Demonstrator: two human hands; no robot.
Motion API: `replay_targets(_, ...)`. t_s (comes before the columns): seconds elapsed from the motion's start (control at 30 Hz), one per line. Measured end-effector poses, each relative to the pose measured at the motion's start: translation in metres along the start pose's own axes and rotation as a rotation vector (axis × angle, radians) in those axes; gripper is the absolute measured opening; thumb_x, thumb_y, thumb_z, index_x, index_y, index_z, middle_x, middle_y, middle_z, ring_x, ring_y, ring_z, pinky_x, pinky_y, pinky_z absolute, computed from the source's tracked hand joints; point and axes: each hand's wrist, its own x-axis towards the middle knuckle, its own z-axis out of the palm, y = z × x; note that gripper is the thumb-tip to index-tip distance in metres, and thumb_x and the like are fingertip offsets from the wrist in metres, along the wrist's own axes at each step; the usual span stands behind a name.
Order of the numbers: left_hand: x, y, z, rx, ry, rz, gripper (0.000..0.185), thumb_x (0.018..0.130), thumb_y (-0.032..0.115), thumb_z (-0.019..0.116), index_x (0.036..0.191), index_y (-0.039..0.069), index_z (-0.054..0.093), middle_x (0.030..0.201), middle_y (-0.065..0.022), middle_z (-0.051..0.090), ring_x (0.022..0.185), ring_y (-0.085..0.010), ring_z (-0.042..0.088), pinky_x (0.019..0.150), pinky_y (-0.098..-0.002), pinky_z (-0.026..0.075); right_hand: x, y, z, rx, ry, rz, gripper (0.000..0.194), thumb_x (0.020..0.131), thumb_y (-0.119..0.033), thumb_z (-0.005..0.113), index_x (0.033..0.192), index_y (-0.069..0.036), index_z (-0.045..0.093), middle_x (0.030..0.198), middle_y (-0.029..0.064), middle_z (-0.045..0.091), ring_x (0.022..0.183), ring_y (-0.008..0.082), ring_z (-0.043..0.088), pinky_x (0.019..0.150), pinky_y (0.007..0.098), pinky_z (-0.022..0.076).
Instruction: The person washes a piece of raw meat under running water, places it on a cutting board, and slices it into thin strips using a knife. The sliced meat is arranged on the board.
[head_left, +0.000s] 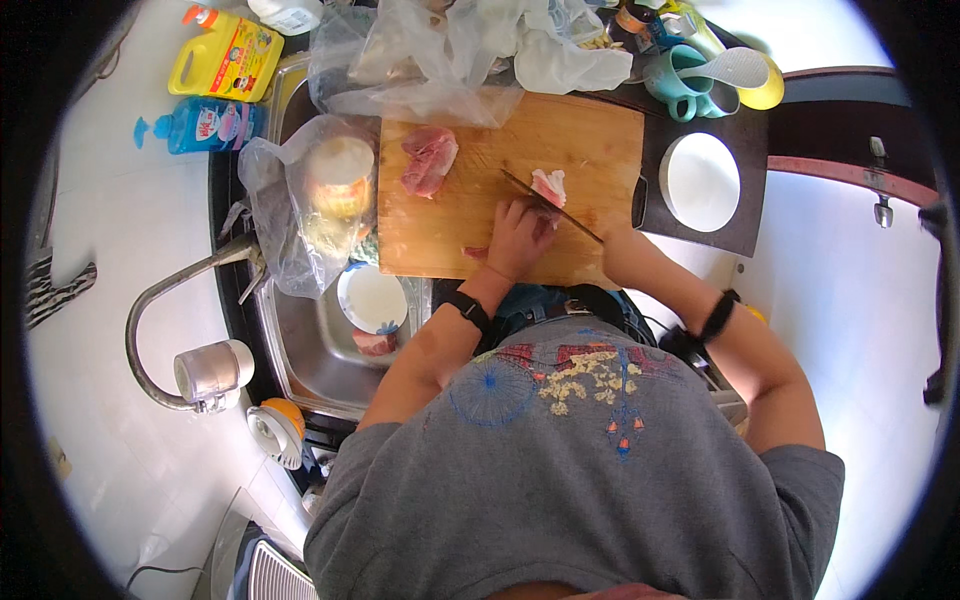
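My right hand (626, 257) grips the handle of a kitchen knife (551, 205), its blade slanting across the wooden cutting board (450, 232). With bent fingers my left hand (521, 236) presses down a piece of raw meat beside the blade; the fingers mostly hide that piece. Pale, fatty sliced meat (549, 186) lies on the blade's far side. A larger piece of raw meat (429, 160) rests at the board's upper left. Near my left wrist is a small strip of meat (475, 253), partly hidden by the hand.
Right of the board stands a white round bowl (700, 182). Plastic bags (420, 60) overlap the board's far edge. The steel sink (315, 367) at left holds a white plate (372, 298) and a meat piece (373, 343); a faucet (142, 300) arches beside it. Green mugs (679, 79) stand at the back right.
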Motion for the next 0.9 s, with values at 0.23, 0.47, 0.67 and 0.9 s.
replay_targets(0.23,0.003,0.002,0.0,-0.016,0.067,0.02,0.019,0.067,0.012,0.065,0.083,0.008,0.057,0.092,-0.0094,0.053,0.084,-0.0317,0.047,0.075,-0.0394,0.04,0.036,-0.025,-0.008,0.101,0.108,-0.085,0.016,0.07,-0.012,0.054,0.07,-0.002,0.065,0.073,0.0193,0.063,0.068,0.0365,0.061,0.062,0.0433,0.0491)
replay_targets(0.47,0.003,0.004,-0.003,0.023,0.022,-0.011,0.019,0.067,0.014,0.066,0.083,0.008,0.058,0.09,-0.0098,0.053,0.086,-0.0298,0.047,0.075,-0.039,0.039,0.012,0.004,0.019,-0.085,-0.001,-0.08,0.02,0.07,-0.016,0.057,0.076,0.001,0.065,0.071,0.0192,0.062,0.072,0.037,0.062,0.065,0.0443,0.0487)
replay_targets(0.67,0.003,0.007,-0.004,0.023,0.043,0.002,0.02,0.067,0.017,0.066,0.084,0.008,0.059,0.09,-0.0095,0.053,0.088,-0.0295,0.047,0.076,-0.04,0.038,0.042,-0.018,0.012,0.078,0.024,-0.02,0.018,0.071,-0.016,0.056,0.076,-0.001,0.066,0.074,0.0179,0.063,0.078,0.0355,0.062,0.067,0.042,0.0494)
replay_targets(0.9,0.002,0.005,-0.003,0.045,0.038,0.043,0.02,0.066,0.014,0.066,0.084,0.007,0.059,0.089,-0.0084,0.054,0.085,-0.0281,0.047,0.074,-0.0392,0.038,0.005,-0.006,0.01,-0.082,-0.016,-0.012,0.019,0.073,-0.016,0.054,0.073,-0.001,0.066,0.076,0.0193,0.063,0.071,0.0362,0.062,0.062,0.0417,0.05)
